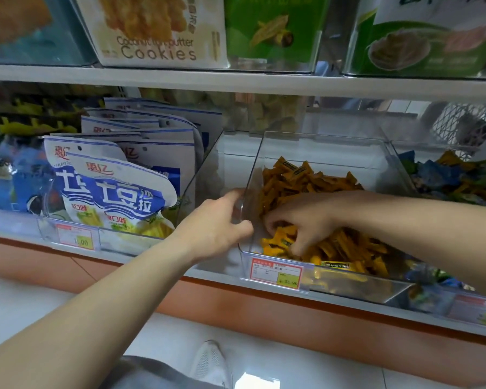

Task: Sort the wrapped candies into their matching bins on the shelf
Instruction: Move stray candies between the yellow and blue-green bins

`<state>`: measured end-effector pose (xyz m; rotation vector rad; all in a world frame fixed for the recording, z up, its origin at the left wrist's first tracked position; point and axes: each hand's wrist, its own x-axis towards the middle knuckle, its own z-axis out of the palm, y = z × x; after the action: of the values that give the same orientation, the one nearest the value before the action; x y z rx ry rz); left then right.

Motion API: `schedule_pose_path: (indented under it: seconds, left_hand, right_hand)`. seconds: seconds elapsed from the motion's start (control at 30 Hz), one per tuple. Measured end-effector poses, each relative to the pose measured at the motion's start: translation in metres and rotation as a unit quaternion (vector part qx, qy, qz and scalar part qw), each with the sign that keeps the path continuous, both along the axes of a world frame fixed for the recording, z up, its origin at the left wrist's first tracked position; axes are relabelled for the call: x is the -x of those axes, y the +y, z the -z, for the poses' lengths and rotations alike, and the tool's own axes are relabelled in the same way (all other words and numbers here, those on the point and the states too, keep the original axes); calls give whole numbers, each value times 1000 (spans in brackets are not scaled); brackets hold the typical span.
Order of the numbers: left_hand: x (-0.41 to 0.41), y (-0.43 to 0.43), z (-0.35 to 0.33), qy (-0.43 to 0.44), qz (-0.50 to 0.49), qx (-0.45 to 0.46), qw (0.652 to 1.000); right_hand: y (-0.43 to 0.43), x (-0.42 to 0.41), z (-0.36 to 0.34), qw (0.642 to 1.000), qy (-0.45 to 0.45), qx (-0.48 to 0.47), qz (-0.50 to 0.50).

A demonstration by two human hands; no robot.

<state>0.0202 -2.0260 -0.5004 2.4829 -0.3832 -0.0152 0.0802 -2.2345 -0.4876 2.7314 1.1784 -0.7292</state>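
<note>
The shelf (334,300) carries a clear bin (314,150) heaped with orange candies (306,178). The left hand (216,223) grips the bin's left wall near the front corner. The right hand (300,217) reaches inside, its fingers (275,223) curled narrowly around a few of the candies at the front.

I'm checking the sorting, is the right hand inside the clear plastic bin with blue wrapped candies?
No, the right hand reaches into the clear plastic bin of orange wrapped candies, fingers curled on some.
</note>
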Motion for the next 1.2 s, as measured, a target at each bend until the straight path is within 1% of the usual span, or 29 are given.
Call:
schedule_pose_path:
  seconds: [0.17,0.2,0.27,0.3,0.33,0.37,0.4,0.43,0.47,0.5,0.53,0.57,0.6,0.7,0.8,0.9,1.03,1.1,1.2]
  left_hand:
    - [-2,0,1,-1,6,-4,1000]
    - [-2,0,1,1,4,-3,1000]
    - [-3,0,2,9,0,5,1000]
    - [-3,0,2,12,-1,7,1000]
    - [-3,-1,3,15,-3,8,1000]
    - [-3,-1,3,16,-5,10,1000]
    - [-3,-1,3,16,-5,11,1000]
    - [-3,-1,3,14,-5,13,1000]
    - [-3,-1,3,14,-5,15,1000]
    - [-3,-1,3,15,-5,16,1000]
    - [-2,-1,3,17,-6,16,1000]
    - [-2,-1,3,18,-6,16,1000]
    - [-3,0,3,19,-6,15,1000]
    - [-3,0,4,20,-3,14,1000]
    - [-4,2,5,21,-1,11,1000]
    - [-6,3,6,18,-1,10,1000]
    - [-5,1,2,5,-1,10,1000]
    - [-5,-1,0,0,-12,23,1000]
    - [-5,-5,-3,-22,-24,40,999]
  right_hand:
    - [-38,-19,-11,986,-148,21,72]
    - [-42,-22,-12,981,-174,34,83]
    - [-43,-22,-12,958,-271,52,81]
    - [-39,-20,-10,946,-315,18,74]
    - [-32,-16,-9,941,-328,-56,62]
    - [-24,-10,-8,946,-288,-138,52]
    - [-15,-4,-7,957,-204,-199,47]
    - [-7,1,-5,970,-104,-213,47]
    - [1,5,-1,983,-14,-177,50]
    - [8,9,4,992,45,-110,45]
    - [12,10,9,996,72,-46,35]
    - [15,9,13,996,85,-6,28]
    - [17,7,16,996,89,12,23]
    - [20,2,18,996,84,29,22]
    - [14,-4,15,998,33,32,34]
    - [-2,-13,6,995,-9,-24,96]
    - [-29,-21,-9,969,-32,-158,187]
    - [-41,-21,-15,962,-55,-167,208]
    - [-56,-24,-18,960,-97,-155,210]
